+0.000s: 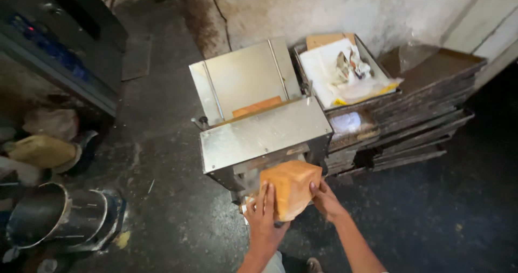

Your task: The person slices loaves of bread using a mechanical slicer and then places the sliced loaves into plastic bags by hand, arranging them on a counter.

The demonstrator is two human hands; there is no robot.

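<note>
Two hands, left (263, 217) and right (325, 198), grip the bread loaf (290, 188) between them at the steel slicer (259, 127).

Both your bare forearms reach up from the bottom edge, converging. Your left hand (263, 214) is flat, fingers spread and pointing up, palm pressing inward. Your right hand (325, 199) is cupped opposite, fingers curled, thumb forward, wrist bent slightly.

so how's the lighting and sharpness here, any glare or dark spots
Head view: soft light falls on the metal machine, whose top gives a mild sheen, not harsh glare; the loaf between the left hand and right hand is well lit; the floor at the right and the left edge sink into shadow; the whole picture looks slightly soft.
</note>
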